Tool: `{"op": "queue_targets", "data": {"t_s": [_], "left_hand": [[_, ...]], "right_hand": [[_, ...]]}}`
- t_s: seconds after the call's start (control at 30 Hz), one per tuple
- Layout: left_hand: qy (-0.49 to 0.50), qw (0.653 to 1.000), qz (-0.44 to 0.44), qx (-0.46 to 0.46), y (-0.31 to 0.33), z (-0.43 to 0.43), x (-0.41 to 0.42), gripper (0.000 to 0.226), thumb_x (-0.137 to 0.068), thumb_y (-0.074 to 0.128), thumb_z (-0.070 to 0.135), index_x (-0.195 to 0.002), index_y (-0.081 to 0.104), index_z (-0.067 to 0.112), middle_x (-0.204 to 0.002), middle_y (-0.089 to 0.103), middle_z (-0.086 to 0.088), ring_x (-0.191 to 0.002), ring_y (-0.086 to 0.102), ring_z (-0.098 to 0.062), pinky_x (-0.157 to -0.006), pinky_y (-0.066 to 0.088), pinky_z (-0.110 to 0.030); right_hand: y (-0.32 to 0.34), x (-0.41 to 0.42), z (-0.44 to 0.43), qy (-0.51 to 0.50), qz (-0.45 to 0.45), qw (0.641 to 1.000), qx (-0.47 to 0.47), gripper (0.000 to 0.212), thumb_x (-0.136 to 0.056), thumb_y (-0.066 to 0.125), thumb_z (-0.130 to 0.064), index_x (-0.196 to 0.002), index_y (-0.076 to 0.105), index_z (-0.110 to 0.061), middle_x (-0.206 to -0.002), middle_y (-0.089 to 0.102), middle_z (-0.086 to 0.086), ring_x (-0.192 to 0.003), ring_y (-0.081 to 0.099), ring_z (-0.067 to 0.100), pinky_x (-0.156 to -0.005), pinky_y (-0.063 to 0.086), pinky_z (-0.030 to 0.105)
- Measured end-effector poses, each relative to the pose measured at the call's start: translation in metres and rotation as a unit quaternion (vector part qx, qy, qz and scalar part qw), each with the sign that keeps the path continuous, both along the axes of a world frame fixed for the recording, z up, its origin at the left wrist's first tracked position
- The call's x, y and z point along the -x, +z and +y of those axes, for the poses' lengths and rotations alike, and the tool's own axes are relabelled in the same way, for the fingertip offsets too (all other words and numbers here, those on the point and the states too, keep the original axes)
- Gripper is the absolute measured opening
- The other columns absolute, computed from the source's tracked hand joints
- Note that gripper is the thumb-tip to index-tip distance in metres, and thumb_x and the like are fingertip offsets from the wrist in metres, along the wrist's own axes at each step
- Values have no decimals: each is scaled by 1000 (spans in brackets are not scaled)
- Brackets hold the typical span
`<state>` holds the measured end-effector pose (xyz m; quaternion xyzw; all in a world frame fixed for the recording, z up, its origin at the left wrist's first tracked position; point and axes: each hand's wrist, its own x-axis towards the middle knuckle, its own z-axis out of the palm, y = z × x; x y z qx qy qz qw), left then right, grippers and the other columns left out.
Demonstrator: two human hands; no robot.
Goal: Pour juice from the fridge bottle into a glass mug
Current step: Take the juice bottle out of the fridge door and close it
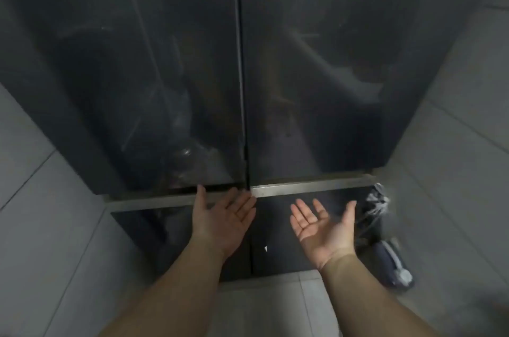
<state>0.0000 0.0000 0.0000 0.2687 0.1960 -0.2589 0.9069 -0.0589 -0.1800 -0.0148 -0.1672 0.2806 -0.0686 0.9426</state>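
Reaching for bottom edge of fridge door [165, 74] with left hand [220, 222], fingers straight; right hand [321, 223] slack, empty. Could slip off that shallow lip.

The fridge stands between the left wall [33, 198] and the right wall [454, 143]. Its left door [137, 74] and right door [330, 74] meet at a centre seam, above two lower panels [275, 248]. The left hand [223, 221] reaches the left door's bottom edge by the seam. The right hand [322, 229] is in front of the right lower panel. A bag [374, 210] lies on the floor [261, 309] right of the panels, with a small object [394, 267] before it.
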Motion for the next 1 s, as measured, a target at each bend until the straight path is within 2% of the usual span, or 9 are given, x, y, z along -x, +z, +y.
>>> {"op": "queue_targets", "data": {"t_s": [0.17,0.37,0.43,0.53,0.63,0.7,0.77,0.9,1.0], "left_hand": [[31,999,15,-10,-16,9,-36,91,-79,43,75,-139,41,7,-135,48,-23,-131,41,-34,-107,31,-43],[85,993,52,-56,-36,-6,-75,92,-78,50,71,-140,36,4,-110,57,-21,-110,54,-33,-106,36,-43],[111,990,58,-58,-42,-13,-90,95,-77,52,71,-143,32,5,-123,54,-22,-114,53,-33,-103,38,-43],[135,986,76,-65,-53,-21,-108,102,-75,54,71,-149,21,8,-142,38,-27,-129,43,-37,-105,37,-45],[158,984,69,-46,-54,-29,-117,90,-79,51,69,-143,32,8,-138,44,-26,-128,45,-37,-98,41,-43],[173,982,62,-33,-58,-32,-120,78,-80,53,67,-128,47,6,-120,59,-23,-113,57,-34,-90,48,-42],[183,981,52,-27,-61,-32,-123,75,-78,57,66,-123,55,6,-113,65,-19,-105,63,-32,-92,50,-45],[172,984,41,-33,-61,-31,-127,79,-72,61,67,-126,57,8,-117,65,-19,-107,64,-31,-99,47,-47],[149,987,44,-48,-58,-28,-124,79,-72,60,67,-121,54,5,-117,62,-20,-108,63,-30,-98,47,-44]], "right_hand": [[-13,-51,19,49,18,999,-8,99,-78,39,-80,-150,26,-14,-139,46,24,-127,46,36,-113,29,46],[-35,-110,22,92,30,995,-28,114,-65,51,-81,-153,19,-14,-147,39,22,-136,38,36,-115,25,47],[-44,-129,20,100,26,994,-38,120,-59,55,-79,-153,17,-14,-148,36,22,-136,37,37,-115,25,47],[-52,-153,17,98,24,994,-36,112,-60,58,-75,-148,31,-12,-145,43,18,-134,40,34,-113,26,45],[-54,-167,21,80,27,996,-32,101,-60,62,-70,-139,44,-11,-136,53,13,-124,49,29,-112,31,41],[-55,-170,23,72,38,996,-28,98,-58,62,-69,-136,50,-12,-130,57,9,-119,53,27,-109,35,39],[-56,-170,23,72,36,996,-24,98,-57,62,-70,-136,51,-13,-127,59,8,-116,55,26,-106,37,39],[-52,-166,20,82,26,996,-22,99,-61,62,-70,-140,46,-11,-129,58,13,-115,55,29,-103,38,42],[-50,-159,22,61,26,998,-17,102,-62,62,-70,-143,41,-12,-127,58,13,-122,52,31,-107,36,43]]}}
